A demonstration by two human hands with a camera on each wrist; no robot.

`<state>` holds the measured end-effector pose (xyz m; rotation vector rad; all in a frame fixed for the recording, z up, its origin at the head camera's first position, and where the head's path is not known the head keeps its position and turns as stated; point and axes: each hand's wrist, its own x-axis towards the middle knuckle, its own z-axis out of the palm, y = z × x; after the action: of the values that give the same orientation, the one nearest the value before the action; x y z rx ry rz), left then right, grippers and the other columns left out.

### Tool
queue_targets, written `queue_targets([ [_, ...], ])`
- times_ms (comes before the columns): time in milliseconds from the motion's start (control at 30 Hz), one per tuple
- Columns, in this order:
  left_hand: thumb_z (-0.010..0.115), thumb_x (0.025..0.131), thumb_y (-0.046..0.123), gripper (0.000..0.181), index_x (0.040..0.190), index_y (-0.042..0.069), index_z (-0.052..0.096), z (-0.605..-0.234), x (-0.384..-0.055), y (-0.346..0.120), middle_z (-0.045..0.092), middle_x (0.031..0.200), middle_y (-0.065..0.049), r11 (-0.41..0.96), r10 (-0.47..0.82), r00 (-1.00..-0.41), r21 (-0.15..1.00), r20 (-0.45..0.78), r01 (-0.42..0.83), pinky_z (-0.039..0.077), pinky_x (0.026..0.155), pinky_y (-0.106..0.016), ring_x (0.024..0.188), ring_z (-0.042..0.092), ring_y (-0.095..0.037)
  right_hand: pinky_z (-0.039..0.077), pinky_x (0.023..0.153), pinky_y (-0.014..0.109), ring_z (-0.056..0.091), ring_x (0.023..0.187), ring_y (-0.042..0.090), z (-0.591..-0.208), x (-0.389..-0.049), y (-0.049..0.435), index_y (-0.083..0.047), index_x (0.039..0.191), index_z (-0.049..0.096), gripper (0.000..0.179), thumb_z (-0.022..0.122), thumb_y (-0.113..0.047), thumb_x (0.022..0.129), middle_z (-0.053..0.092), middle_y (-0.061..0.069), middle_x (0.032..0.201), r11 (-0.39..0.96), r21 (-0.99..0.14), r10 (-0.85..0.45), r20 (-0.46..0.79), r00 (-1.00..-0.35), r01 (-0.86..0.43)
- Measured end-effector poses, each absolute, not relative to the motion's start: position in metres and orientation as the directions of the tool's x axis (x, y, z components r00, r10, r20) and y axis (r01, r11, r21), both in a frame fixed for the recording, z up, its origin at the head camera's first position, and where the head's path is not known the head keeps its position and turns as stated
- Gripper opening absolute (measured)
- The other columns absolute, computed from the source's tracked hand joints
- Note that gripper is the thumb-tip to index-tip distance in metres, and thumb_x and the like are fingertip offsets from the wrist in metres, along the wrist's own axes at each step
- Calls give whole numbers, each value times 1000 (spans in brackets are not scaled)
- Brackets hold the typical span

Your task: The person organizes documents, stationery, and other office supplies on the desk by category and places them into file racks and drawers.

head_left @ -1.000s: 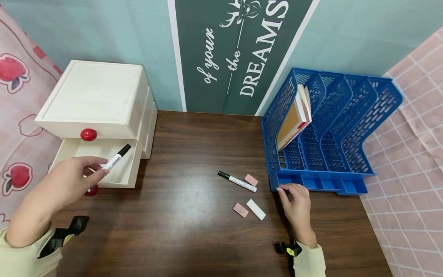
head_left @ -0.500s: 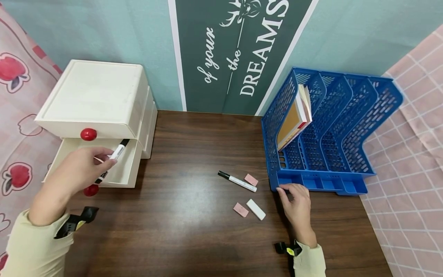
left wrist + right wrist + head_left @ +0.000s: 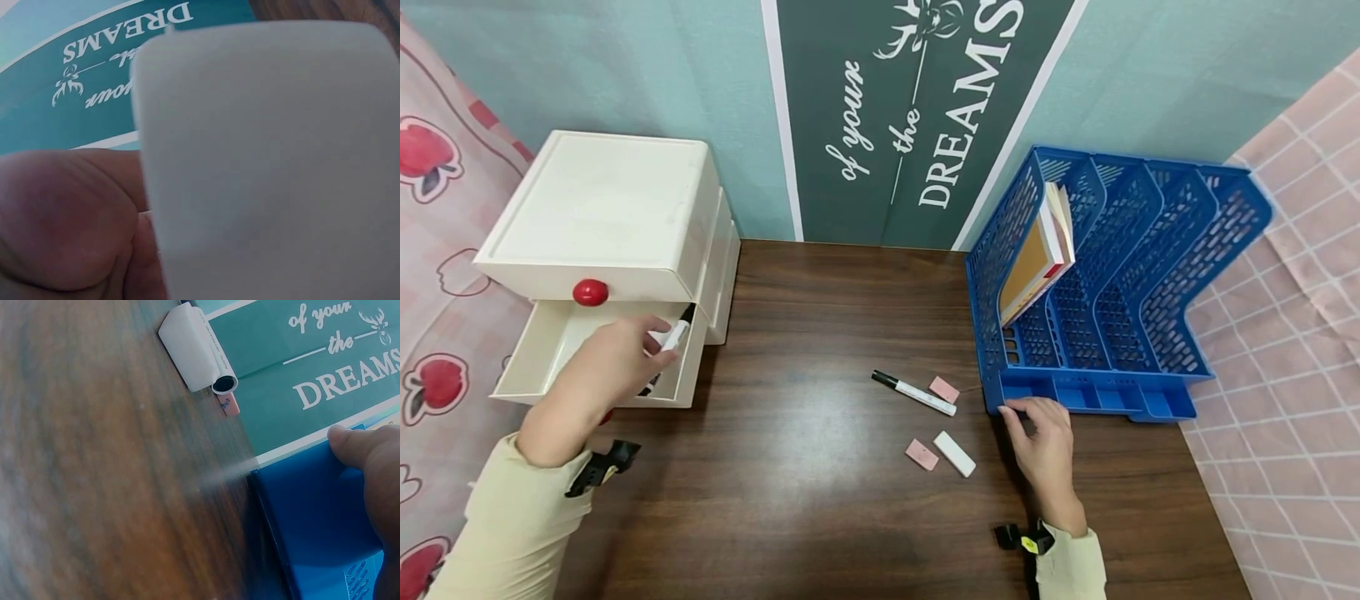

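My left hand (image 3: 617, 358) reaches into the pulled-out lower drawer (image 3: 557, 333) of a white drawer unit (image 3: 598, 200). It pinches a white marker (image 3: 677, 335) whose black cap points to the drawer's back right; another black end shows below the fingers. In the left wrist view a white drawer wall (image 3: 269, 156) hides most of the hand (image 3: 69, 219) and all of the marker. My right hand (image 3: 1043, 446) touches the front left corner of a blue file rack (image 3: 1075, 396), its thumb (image 3: 347, 444) on the rim in the right wrist view.
Between the unit and the rack lie a second marker (image 3: 917, 394), two pink erasers (image 3: 943, 389) and a white eraser (image 3: 955, 454). A book (image 3: 1037, 258) leans in the rack's leftmost slot. A red knob (image 3: 591, 292) juts out above the open drawer.
My left hand has moved right, deeper over the drawer, carrying the marker toward its right wall. The right hand and the rack stay put.
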<state>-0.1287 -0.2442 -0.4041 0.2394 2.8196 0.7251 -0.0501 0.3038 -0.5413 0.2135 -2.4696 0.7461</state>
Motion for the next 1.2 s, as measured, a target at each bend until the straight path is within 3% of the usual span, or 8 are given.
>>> queue_targets([
  [333,65,90,8,38,118,-17,58,-408,-131,-237,70,87,-22,867,254,-946,482,-200,131,51,78,-58,82,67,-39,39,92,43,64,90,33,-539,-50,303,-2,89,75,11,83,-1,81,74,14,88,831,-470,4,541,-841,-298],
  [733,59,86,-3,39,122,-18,58,-413,-133,-234,70,90,-24,835,320,-924,523,-210,170,54,75,-52,81,68,-35,39,91,44,64,89,33,-542,-51,304,-2,88,75,12,83,0,80,74,14,88,830,-469,4,544,-839,-301],
  [867,59,88,-2,36,121,-17,59,-416,-132,-233,70,90,-24,840,328,-925,506,-190,194,53,81,-57,86,68,-39,39,92,45,64,90,34,-541,-50,304,-2,89,75,12,83,-1,81,74,14,89,827,-477,8,536,-844,-296],
  [1200,59,92,4,37,123,-17,58,-417,-127,-237,72,90,-22,843,302,-933,511,-195,166,52,79,-55,85,70,-36,39,92,44,64,89,33,-543,-50,306,-2,88,75,12,83,0,80,74,14,88,829,-467,0,549,-836,-307],
])
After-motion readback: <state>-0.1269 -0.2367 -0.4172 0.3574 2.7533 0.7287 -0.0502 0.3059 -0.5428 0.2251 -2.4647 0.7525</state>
